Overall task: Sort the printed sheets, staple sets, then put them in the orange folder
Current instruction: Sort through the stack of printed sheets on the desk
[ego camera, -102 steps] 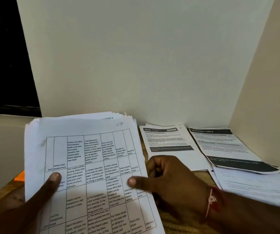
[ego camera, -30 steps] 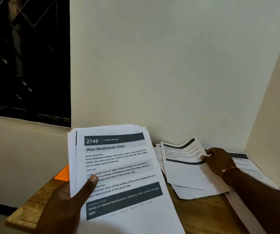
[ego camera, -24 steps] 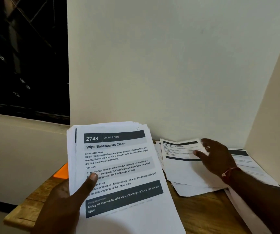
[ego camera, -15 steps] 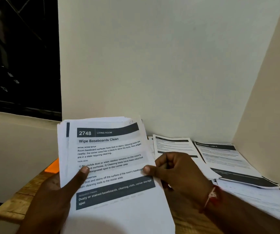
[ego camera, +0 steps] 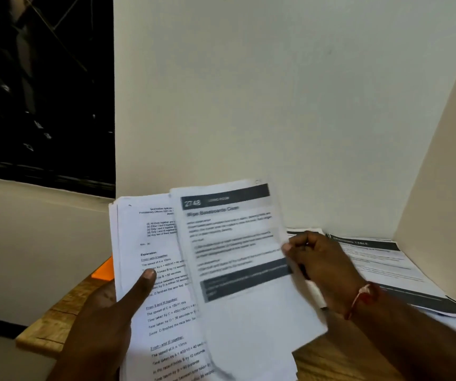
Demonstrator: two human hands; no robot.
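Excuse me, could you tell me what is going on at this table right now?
A person is sorting printed sheets. The left hand holds the stack, thumb on its top page. The right hand pinches the right edge of the 2748 sheet, which is blurred and sits partly off the stack, on the side of the sorted sheets lying on the table. A corner of the orange folder shows behind the stack. No stapler is in view.
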